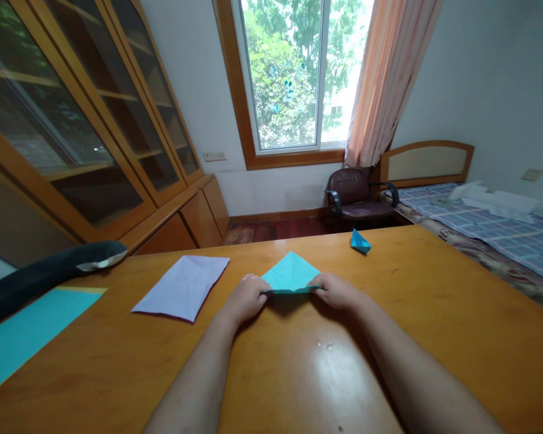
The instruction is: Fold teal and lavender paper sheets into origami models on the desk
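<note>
Fold: you hold a teal triangle (pixel 291 273) of paper on the table (pixel 389 337), its point facing away from you and its long edge towards you.
Left hand (pixel 247 297): closed in a pinch on the triangle's left corner, knuckles resting on the wood.
Right hand (pixel 335 290): pinched the same way on the right corner, so the near edge runs straight between your two hands.
Doing it well: I judge this a creasing or opening step; keep both corners level, pull evenly, and press the near edge flat against the table so the layers do not slip. Check the tip sits centred before you sharpen any crease.
Teal pieces: three — the triangle, a small folded boat (pixel 359 242) farther off to the right, and a flat sheet (pixel 22 331) at the table's left edge.
White sheets: one (pixel 183 285), creased, just left of your left hand.
Dark roll: one (pixel 45 274), above the flat sheet.
Chairs: one (pixel 357 196), beyond the table.
</note>
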Motion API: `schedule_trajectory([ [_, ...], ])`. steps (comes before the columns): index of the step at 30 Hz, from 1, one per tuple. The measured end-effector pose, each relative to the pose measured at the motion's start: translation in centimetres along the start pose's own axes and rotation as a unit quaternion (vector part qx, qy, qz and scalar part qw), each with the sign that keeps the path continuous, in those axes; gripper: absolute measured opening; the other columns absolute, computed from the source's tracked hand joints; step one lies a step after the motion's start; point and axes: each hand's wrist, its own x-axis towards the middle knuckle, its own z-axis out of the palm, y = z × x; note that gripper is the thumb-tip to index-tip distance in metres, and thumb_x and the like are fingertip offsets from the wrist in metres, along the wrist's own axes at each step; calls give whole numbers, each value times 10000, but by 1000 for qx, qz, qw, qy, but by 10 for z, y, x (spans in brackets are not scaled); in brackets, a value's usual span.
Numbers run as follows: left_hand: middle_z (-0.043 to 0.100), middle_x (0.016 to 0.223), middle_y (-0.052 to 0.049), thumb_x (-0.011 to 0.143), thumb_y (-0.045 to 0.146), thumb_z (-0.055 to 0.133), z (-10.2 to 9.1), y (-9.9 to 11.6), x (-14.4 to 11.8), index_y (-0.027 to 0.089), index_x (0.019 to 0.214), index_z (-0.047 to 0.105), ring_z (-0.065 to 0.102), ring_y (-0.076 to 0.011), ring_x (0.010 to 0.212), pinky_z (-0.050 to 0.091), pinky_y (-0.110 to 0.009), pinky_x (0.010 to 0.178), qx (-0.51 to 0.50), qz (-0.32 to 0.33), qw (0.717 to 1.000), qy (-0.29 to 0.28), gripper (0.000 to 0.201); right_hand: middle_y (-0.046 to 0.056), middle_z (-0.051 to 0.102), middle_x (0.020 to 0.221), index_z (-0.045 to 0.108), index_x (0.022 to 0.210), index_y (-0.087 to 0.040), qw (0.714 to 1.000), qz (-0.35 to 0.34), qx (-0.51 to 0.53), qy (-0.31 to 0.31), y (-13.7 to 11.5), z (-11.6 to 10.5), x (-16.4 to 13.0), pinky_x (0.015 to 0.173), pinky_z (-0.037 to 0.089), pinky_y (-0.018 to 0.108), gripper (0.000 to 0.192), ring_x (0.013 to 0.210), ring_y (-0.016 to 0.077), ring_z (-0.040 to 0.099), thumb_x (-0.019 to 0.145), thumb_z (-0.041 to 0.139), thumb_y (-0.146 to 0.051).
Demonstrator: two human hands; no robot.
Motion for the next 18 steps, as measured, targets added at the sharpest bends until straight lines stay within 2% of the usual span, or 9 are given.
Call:
schedule_trajectory([
  [4, 672, 691, -41, 815, 209, 502, -2, -2, 0, 203, 665, 678, 567, -178, 706, 379, -290, 727, 1, 1, 1000, -11, 231, -15, 619, 631, 629, 631, -158, 999, 27, 36, 10, 9, 3, 2, 599, 371, 228, 236, 602, 132, 513, 788, 477, -249],
  [9, 669, 720, -38, 873, 298, 453, -3, -5, -2, 194, 739, 671, 561, -163, 666, 370, -257, 647, -48, -31, 998, -11, 277, -23, 564, 610, 609, 668, -153, 995, 49, 85, 36, 13, 3, 5, 573, 356, 228, 228, 583, 122, 477, 781, 485, -306],
  [13, 654, 694, -29, 894, 309, 413, -4, -6, -2, 201, 750, 661, 561, -163, 639, 354, -253, 609, -56, -44, 997, 3, 306, -8, 569, 630, 595, 662, -153, 991, 60, 95, 75, 14, 2, 7, 575, 357, 236, 224, 602, 130, 480, 770, 488, -318],
  [18, 676, 747, -36, 899, 326, 417, -3, -5, -2, 207, 815, 678, 581, -177, 703, 364, -261, 644, -56, -46, 996, 44, 299, -7, 546, 608, 592, 661, -152, 990, 74, 97, 77, 17, 2, 9, 556, 345, 237, 235, 583, 127, 463, 773, 488, -332],
])
